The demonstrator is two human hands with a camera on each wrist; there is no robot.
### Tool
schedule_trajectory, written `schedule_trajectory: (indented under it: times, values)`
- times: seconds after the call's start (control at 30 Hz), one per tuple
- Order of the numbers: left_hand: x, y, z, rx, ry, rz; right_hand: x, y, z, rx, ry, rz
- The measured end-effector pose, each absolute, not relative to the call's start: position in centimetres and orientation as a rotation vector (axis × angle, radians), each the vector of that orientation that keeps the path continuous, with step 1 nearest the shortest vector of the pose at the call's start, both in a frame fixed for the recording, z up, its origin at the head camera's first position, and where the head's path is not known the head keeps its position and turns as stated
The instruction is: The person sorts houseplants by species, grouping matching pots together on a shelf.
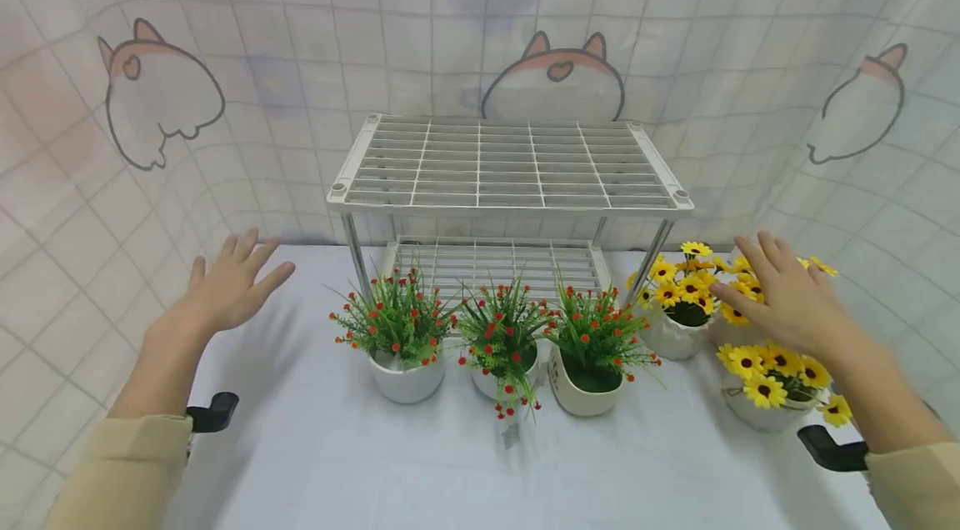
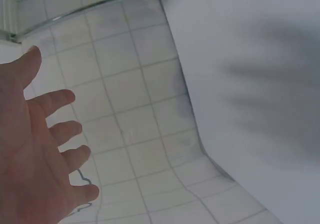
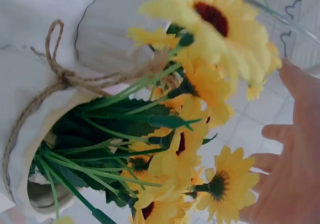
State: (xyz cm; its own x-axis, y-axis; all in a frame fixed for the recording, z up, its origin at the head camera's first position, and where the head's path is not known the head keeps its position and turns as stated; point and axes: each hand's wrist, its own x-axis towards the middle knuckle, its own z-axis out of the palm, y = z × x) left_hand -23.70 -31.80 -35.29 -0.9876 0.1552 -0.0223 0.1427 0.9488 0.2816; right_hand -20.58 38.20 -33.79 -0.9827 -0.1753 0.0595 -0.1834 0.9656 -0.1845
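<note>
Both my hands are spread and hold nothing, left hand (image 1: 225, 288) over bare desk (image 1: 300, 447), right hand (image 1: 787, 301) above the sunflower pots (image 1: 678, 334) at far right; risk: crushing petals or tipping a light pot into its neighbour.

The white two-tier rack (image 1: 510, 167) has matt plastic-looking grid shelves on shiny metal legs. The white tablecloth (image 1: 375, 455) looks smooth and matt. The nearest white sunflower pot (image 3: 30, 119) looks matt, tied with rough brown twine (image 3: 60, 74). The yellow artificial sunflowers (image 3: 200, 84) look like soft fabric.
</note>
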Motion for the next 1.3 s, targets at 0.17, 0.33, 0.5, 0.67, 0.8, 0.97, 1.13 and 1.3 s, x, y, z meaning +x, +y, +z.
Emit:
schedule_trajectory:
  times: [0.17, 0.33, 0.5, 0.67, 0.8, 0.97, 1.13, 1.3]
  values:
    - [-24.0, -30.3, -34.5, 0.299, 3.164, 0.492, -19.6, 37.5, -33.7, 0.291, -2.984, 0.366]
    - [-23.9, -28.8, -33.6, 0.37, 3.265, 0.714, -18.0, 35.9, -34.0, 0.3, -2.805, 0.469]
    - [-23.5, -27.4, -33.0, 0.414, 3.283, 1.121, -16.6, 33.4, -35.0, 0.419, -2.569, 0.556]
    - [-23.3, -25.9, -32.5, 0.431, 3.22, 1.455, -15.3, 31.3, -36.1, 0.516, -2.408, 0.602]
    - [-23.3, -24.5, -32.1, 0.49, 3.103, 1.709, -14.3, 30.0, -37.3, 0.551, -2.339, 0.683]
    - [-23.6, -22.7, -32.0, 0.597, 2.938, 2.044, -12.9, 28.8, -39.3, 0.546, -2.314, 0.833]
    - [-23.8, -21.8, -31.9, 0.596, 2.85, 2.165, -12.0, 27.7, -40.7, 0.454, -2.316, 0.974]
    - [-24.0, -21.3, -31.9, 0.456, 2.851, 2.229, -11.8, 26.9, -42.5, 0.403, -2.278, 1.121]
